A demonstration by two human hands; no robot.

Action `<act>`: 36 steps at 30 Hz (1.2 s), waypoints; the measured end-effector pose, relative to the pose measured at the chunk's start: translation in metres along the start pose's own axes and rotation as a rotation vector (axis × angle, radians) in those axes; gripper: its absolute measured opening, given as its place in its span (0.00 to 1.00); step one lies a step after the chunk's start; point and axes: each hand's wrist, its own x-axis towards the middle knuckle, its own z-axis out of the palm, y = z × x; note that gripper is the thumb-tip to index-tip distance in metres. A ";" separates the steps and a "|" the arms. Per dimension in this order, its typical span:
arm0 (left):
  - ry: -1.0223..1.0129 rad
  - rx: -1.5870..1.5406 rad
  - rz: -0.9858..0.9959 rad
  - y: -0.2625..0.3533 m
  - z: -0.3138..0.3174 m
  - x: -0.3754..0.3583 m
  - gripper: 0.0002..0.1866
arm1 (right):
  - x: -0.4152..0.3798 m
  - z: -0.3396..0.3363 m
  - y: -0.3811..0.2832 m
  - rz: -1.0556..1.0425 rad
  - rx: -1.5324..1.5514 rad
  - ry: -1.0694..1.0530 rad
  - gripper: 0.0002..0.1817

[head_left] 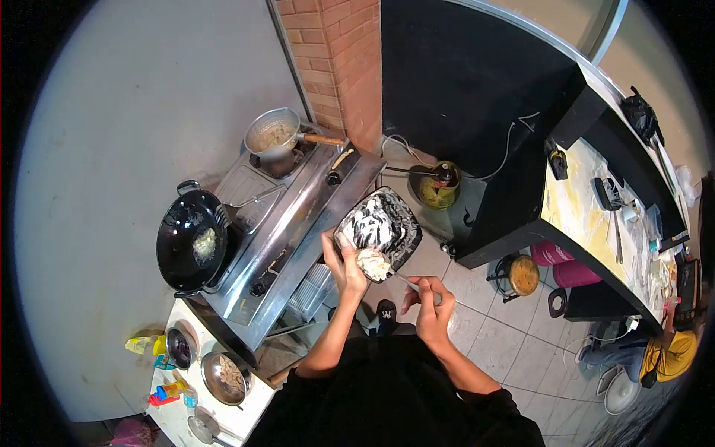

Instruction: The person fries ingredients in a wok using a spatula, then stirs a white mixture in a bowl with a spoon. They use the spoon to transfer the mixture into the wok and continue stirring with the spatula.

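My left hand (347, 268) grips the near left edge of a black square bowl (408, 223), its thumb over the rim. White batter (370, 221) is smeared across the inside of the bowl. A pale battered lump (372, 264) lies by the near rim, close to my left fingers. My right hand (433, 309) is closed around the handle of a spoon (404, 281), whose head is at the lump. To the left, a black wok (171, 249) sits on the stove with a pale piece (205, 244) frying in it.
The steel stove (298, 223) also carries a saucepan (273, 119) with a wooden handle. A metal bowl (223, 378) and a dark pot (180, 346) stand on the white table at lower left. A stool (523, 276) and a person in yellow (670, 354) are to the right.
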 end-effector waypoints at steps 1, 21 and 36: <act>0.013 0.023 -0.030 -0.001 0.001 -0.002 0.20 | -0.001 0.005 0.003 0.024 0.083 0.050 0.18; 0.142 0.053 0.012 -0.016 -0.037 -0.012 0.32 | 0.048 0.025 -0.016 0.016 0.138 -0.193 0.15; 0.683 -0.411 -0.143 0.009 -0.209 -0.054 0.28 | 0.005 0.136 -0.006 -0.353 -0.282 -0.806 0.14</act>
